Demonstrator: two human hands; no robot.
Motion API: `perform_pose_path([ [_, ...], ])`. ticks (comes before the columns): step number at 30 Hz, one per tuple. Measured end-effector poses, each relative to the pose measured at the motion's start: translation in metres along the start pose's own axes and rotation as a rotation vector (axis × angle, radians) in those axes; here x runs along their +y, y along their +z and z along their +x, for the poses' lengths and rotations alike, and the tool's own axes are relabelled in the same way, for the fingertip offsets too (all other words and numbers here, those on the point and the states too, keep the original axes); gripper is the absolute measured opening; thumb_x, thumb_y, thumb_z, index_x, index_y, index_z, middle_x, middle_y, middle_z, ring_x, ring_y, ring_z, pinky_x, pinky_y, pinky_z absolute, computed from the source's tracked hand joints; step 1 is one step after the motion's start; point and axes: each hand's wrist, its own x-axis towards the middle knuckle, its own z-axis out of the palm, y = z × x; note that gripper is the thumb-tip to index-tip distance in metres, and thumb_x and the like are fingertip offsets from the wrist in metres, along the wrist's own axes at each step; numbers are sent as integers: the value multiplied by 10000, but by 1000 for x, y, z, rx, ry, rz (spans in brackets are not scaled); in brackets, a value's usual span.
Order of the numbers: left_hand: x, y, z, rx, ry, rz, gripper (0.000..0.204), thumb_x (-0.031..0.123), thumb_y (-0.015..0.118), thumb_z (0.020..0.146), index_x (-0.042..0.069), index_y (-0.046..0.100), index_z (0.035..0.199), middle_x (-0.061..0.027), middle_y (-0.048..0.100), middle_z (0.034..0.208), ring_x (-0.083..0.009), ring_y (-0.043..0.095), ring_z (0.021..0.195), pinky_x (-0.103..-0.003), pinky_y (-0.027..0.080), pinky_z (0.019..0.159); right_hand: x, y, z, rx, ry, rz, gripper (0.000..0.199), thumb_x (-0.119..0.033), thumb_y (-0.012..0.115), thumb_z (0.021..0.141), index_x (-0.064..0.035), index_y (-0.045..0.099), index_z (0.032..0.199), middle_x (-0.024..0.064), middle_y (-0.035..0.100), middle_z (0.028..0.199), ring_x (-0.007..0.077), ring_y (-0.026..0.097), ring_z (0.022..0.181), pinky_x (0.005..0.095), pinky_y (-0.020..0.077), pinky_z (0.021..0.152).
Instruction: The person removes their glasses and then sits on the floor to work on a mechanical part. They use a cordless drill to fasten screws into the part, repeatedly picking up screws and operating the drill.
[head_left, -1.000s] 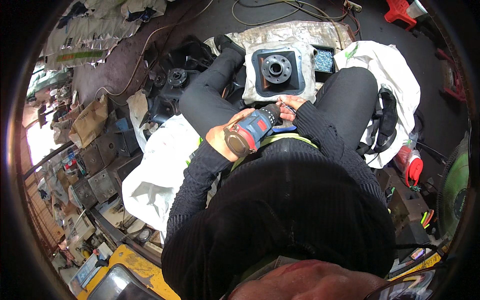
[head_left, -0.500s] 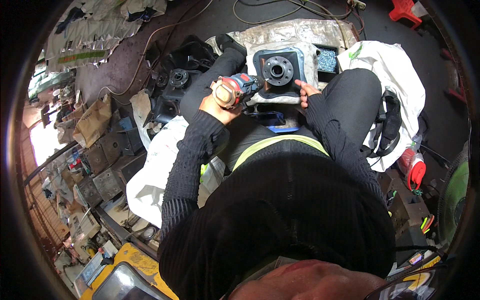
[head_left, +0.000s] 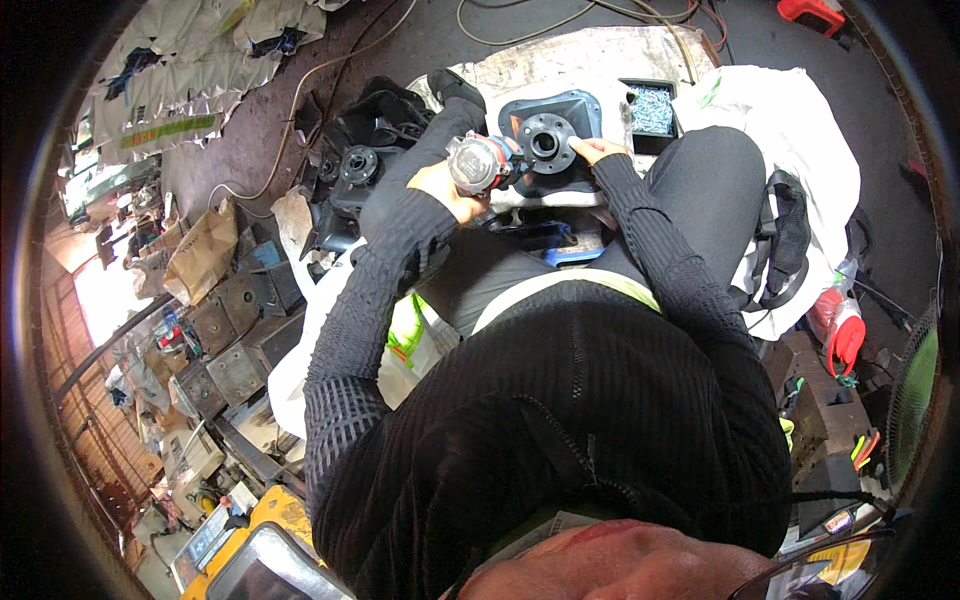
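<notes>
My left hand (head_left: 447,192) is wrapped round a red and grey cordless drill (head_left: 482,163), its front end reaching toward the left side of a round dark flange (head_left: 553,164). The flange has a central hole with several smaller holes round it. It sits on a black square-rimmed housing (head_left: 578,106) between my legs. At the flange's right edge is my right hand (head_left: 600,150), thumb and fingertips pressed together. Whatever is between those fingertips is too small to make out. The drill's tip is partly hidden behind its body.
A dark box (head_left: 653,108) of small shiny screws stands right of the housing. Similar black housings (head_left: 358,165) lie beyond my left leg. White sacks (head_left: 805,150) flank me, a blue-edged thing (head_left: 572,252) lies under the housing, and cables (head_left: 335,55) cross the floor.
My right hand has moved up and left from beside the housing to the flange's edge, its fingers now pinched. The drill has turned and shifted slightly in my left hand.
</notes>
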Motion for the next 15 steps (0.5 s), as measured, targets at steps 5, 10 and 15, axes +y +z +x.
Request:
perform_pose_path([
  [5,3,-5,16,-129,-10,104,442,239,626,650,80,542,1053,-162,598,964,-298,571,908,-341,450,798,9,0,13,-12,-95,-174,497,-508,596,708,-62,654,919,68,640,830,163,584,780,283,436,727],
  [10,-6,9,24,-105,-33,201,451,277,615,656,98,544,1064,-147,595,983,-280,575,903,-330,460,799,12,2,13,24,-123,-165,483,-494,592,710,-54,656,898,83,639,800,177,588,745,293,441,705],
  [15,3,9,16,-142,-81,248,454,289,615,658,105,546,1067,-145,595,982,-278,576,909,-330,466,795,-1,0,1,4,-119,-169,475,-478,579,727,-48,650,916,95,641,839,184,590,794,289,441,741],
])
